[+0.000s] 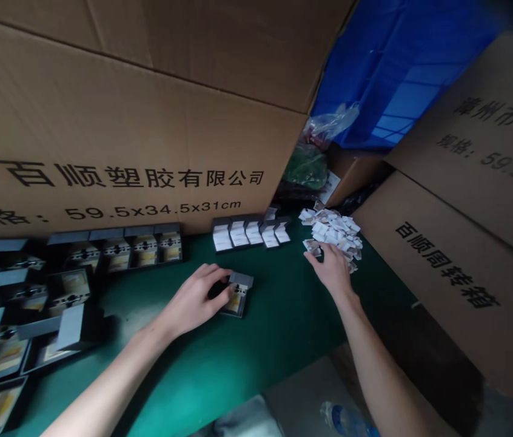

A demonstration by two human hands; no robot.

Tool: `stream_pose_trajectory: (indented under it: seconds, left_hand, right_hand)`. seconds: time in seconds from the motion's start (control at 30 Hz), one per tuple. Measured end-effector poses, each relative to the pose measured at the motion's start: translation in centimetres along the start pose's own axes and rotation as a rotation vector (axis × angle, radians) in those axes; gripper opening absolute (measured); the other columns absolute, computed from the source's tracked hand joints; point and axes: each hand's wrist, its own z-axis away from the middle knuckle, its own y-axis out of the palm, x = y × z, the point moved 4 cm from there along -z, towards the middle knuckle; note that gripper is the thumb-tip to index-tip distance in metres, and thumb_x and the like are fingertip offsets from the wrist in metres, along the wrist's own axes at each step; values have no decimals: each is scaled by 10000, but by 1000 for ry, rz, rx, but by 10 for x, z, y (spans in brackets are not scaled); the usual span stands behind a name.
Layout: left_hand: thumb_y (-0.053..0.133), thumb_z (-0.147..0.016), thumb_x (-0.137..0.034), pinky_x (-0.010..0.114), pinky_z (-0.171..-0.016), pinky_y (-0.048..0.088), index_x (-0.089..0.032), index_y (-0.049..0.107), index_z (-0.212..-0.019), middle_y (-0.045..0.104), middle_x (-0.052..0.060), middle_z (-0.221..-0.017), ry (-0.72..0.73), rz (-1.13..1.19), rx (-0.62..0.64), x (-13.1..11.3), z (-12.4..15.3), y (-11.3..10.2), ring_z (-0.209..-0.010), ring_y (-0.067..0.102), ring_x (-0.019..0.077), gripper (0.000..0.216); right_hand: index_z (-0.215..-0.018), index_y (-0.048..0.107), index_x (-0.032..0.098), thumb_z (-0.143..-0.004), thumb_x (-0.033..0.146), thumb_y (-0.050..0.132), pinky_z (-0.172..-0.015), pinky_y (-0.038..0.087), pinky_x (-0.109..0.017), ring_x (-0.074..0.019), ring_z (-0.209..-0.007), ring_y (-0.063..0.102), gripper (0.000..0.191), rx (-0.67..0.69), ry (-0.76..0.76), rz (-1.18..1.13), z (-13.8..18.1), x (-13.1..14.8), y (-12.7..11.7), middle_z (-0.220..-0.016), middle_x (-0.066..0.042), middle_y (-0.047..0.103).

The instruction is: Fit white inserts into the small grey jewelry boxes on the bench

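At the worktop's [274,328] left edge lie many dark open boxes [74,285], lids up, some in a line along the back edge against a big carton [124,121]. Near the middle of the worktop the left hand [193,300] holds a small dark box [238,297] that rests flat on the green surface, with the fingers curled round its left side. Behind it, at the back edge, stands a short row [251,233] of boxes with white insides. To the right lies a pile [333,233] of small white packets. The right hand [331,270] touches the pile's near edge, fingers close together; whether they grip a packet I cannot tell. A second carton [456,273] stands along the right edge.
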Motion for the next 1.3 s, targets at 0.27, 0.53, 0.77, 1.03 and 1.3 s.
stream_pose_trajectory:
  seconds: [0.27,0.53,0.77,1.03,1.3]
  left_hand:
    - [493,-993,-522,358,-803,529,-209,699,-1050,736,84,-1057,-42,61,-46,1,-2,-1,-971,676,261,379]
    - [537,-961,-566,280,-638,527,-211,690,-1082,771,44,-961,-179,219,-85,2,-1,-6,-757,711,204,405]
    - [542,-960,-570,285,-695,552,-231,624,-1144,781,32,-969,-236,329,-122,10,0,-5,-818,727,221,394]
    - [520,-961,-599,272,-599,500,-239,607,-1179,767,16,-885,-270,335,-96,10,0,-5,-702,685,204,430]
    - [523,-959,-604,273,-621,500,-243,606,-1163,765,6,-868,-263,320,-90,10,0,-5,-710,690,204,424]
  right_hand:
    - [-1124,708,139,-870,460,619,-844,560,-387,-262,-913,723,419,-34,183,-303,-69,-15,20,-1041,-146,763]
    - [-1244,661,118,-910,505,530,-856,580,-351,-239,-969,724,528,-123,152,-427,-83,-6,49,-1188,-172,740]
    - [-1061,737,144,-901,354,525,-899,536,-352,-236,-925,698,339,-134,104,-264,-75,-10,37,-1079,-139,756]
    - [-1008,757,136,-874,220,470,-907,462,-424,-310,-981,637,328,-174,225,9,-68,-33,15,-1014,-174,735]
    - [-1083,772,184,-824,196,552,-931,452,-445,-309,-1031,605,340,-68,185,60,-64,-33,28,-1092,-137,728]
